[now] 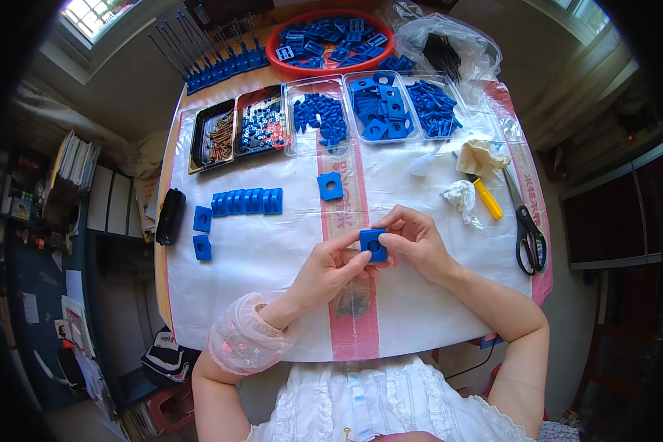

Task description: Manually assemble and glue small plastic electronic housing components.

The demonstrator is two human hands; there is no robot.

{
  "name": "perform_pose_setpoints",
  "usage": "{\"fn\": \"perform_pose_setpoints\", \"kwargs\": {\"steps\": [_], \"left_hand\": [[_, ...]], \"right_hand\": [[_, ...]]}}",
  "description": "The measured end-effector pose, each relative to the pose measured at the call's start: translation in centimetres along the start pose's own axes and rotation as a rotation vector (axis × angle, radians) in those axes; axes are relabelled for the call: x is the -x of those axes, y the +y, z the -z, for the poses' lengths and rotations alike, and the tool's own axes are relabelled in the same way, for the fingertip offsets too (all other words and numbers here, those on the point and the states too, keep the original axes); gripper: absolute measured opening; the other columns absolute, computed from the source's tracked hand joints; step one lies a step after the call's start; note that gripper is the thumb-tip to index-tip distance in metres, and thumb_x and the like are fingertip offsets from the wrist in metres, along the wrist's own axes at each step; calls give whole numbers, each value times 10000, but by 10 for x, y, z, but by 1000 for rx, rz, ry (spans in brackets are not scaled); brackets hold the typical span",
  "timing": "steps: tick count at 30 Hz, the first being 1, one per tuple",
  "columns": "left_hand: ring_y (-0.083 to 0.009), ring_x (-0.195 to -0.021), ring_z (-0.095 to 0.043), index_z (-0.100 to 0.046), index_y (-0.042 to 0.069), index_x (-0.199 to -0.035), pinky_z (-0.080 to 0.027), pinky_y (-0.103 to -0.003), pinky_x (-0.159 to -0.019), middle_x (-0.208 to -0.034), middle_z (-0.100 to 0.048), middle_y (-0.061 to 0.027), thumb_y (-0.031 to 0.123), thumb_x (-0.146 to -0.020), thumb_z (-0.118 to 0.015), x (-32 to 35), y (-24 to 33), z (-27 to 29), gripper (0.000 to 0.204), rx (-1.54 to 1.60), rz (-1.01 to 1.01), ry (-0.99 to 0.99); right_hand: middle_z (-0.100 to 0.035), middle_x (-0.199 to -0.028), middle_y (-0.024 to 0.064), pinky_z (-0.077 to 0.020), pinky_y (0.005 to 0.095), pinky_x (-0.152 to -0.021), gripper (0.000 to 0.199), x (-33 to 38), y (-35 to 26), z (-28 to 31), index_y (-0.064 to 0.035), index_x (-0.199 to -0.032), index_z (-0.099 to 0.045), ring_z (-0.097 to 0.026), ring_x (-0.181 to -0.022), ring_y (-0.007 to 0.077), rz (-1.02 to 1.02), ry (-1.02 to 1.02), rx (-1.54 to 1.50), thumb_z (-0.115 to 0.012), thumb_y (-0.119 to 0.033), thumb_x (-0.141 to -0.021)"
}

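Gripped a small blue square plastic block with a round hole (373,247) with both hands, over the middle of the worktop (272,250). Closed the left hand (335,267) on the block's left side, with the thumb on the lower corner of the front face. Pinched the right side and upper edge with the right hand (412,241), with the thumb beside the hole. Could not make out the fingertips hidden behind. Wore a pale pink gathered sleeve (250,335) on the left forearm.

Had one more blue holed square (330,186) lying just beyond the hands, on the printed pink band of a white plastic sheet. Had, farther left, a close row of blue blocks (247,201), two separate blue blocks (202,247) and a black oblong object (171,216). Had to the right a crumpled white tissue (460,199), a yellow-handled tool (488,199), a crumpled cream wad (482,157) and black-handled scissors (530,239).

Had along the far side, left to right: a black plastic tray (201,136) of brownish screws, a second black tray (261,96) of tiny blue and silvery parts, and three clear plastic boxes (387,141) of blue parts, with flat holed squares in the middle one. Had beyond these a rack-like blue row (225,70) with upright dark rods, a round red basin (302,71) heaped with blue pieces, and a clear plastic bag (486,55) around thin black rods.
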State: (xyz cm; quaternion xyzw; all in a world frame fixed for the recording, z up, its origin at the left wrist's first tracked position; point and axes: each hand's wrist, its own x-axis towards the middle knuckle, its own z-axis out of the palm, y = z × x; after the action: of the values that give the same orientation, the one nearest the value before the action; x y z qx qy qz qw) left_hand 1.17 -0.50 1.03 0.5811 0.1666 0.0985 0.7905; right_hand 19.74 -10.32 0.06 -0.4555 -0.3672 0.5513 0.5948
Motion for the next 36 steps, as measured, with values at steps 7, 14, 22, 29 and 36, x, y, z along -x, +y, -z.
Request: {"fn": "perform_pose_setpoints", "kwargs": {"steps": [7,14,22,29,36], "left_hand": [[-182,-1009,-673,-456,-10,-1380,-554,-269,-824,-1086,-677,-119,67,-1002,-490,0,1,-2,387,12,-6,9],[-185,-1015,-674,-458,-2,-1386,-554,-268,-817,-1082,-684,-117,70,-1002,-492,1,2,-2,392,11,-16,8],[-196,-1011,-678,-460,-17,-1368,-558,-281,-823,-1085,-687,-131,85,-1006,-494,1,1,-1,377,10,7,23],[-189,-998,-677,-442,-20,-1369,-559,-283,-832,-1098,-678,-144,78,-997,-514,-1,-3,1,391,19,-2,14],[-157,-890,-691,-405,-1,-1317,-552,-256,-762,-1016,-700,-135,83,-989,-540,0,0,3,365,34,32,63]], "right_hand": [[-675,-864,68,-479,206,-565,155,0,2,1,21,-1047,-600,-606,-671,66,2,-3,-14,-620,-37,-905],[-682,-864,74,-476,205,-571,168,0,1,1,19,-1055,-597,-609,-675,67,7,-11,-8,-629,-41,-901],[-680,-878,73,-482,202,-579,176,-1,1,0,19,-1065,-590,-613,-690,65,11,-11,-15,-629,-42,-905],[-680,-882,73,-480,200,-576,190,0,0,0,15,-1086,-582,-612,-693,61,7,-13,1,-624,-44,-911],[-677,-889,63,-489,200,-578,188,0,0,0,12,-1089,-588,-612,-704,57,-4,-3,12,-623,-49,-914]]}}
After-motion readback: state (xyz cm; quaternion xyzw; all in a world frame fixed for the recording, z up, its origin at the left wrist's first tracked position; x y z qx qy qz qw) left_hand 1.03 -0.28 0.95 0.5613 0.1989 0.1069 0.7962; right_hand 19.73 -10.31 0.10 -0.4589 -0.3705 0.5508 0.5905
